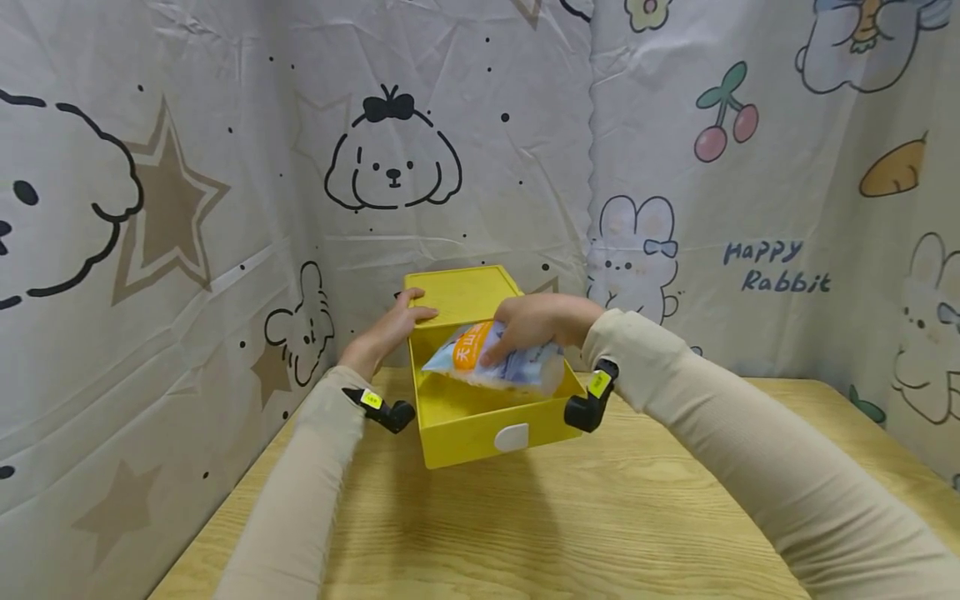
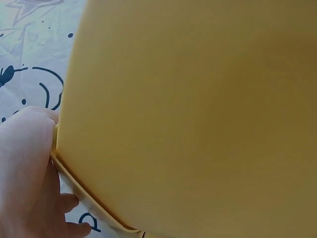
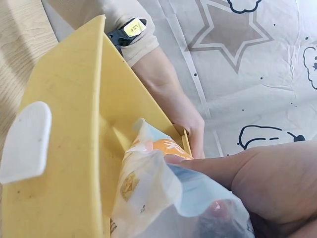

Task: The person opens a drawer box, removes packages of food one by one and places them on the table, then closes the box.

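A yellow lidded box with a white front tab is tilted above the table, its lid swung back. My left hand grips the box at its far left corner, the thumb lying over the lid. In the left wrist view, yellow plastic fills most of the picture beside the left hand. My right hand holds a pale blue and clear plastic packet with an orange label, partly inside the box opening. What the packet contains is hard to make out.
The wooden table lies below the box, with a shadow on it. Printed cloth walls stand behind and at both sides, close to the left hand. Black camera mounts sit on both wrists.
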Demonstrator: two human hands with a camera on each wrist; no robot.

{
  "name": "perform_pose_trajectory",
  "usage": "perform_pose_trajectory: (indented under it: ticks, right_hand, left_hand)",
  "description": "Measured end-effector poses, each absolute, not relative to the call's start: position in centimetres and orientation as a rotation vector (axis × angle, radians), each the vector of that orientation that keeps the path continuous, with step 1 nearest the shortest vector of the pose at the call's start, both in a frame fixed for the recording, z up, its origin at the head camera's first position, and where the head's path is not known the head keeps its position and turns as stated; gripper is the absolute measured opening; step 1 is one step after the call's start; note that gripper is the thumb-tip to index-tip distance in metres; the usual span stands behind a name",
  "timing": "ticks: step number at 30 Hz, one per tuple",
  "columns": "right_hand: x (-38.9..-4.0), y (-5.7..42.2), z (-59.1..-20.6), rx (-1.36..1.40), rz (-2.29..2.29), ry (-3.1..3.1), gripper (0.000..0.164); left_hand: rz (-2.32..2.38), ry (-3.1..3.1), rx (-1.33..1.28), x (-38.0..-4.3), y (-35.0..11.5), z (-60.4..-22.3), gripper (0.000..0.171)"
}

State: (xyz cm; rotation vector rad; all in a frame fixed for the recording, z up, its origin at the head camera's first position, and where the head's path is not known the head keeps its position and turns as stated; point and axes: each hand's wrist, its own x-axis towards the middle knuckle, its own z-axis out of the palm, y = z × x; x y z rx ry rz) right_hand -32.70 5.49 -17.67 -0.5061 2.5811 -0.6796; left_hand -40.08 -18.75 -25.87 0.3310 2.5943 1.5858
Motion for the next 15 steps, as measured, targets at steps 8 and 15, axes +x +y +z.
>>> perform_pose_trajectory:
  ticks: [8, 15]
  right_hand:
    - [-32.6, 6.0, -16.9, -0.486, -0.705, 2.550, 0.042]
    - [-32.2, 6.4, -16.2, -0.500, -0.672, 2.561, 0.043]
  left_hand:
    - [1.601, 2.580, 0.325, -40.1, -18.8, -25.9, 0.072]
    - [1.595, 2.598, 0.318, -40.2, -18.8, -26.0, 0.072]
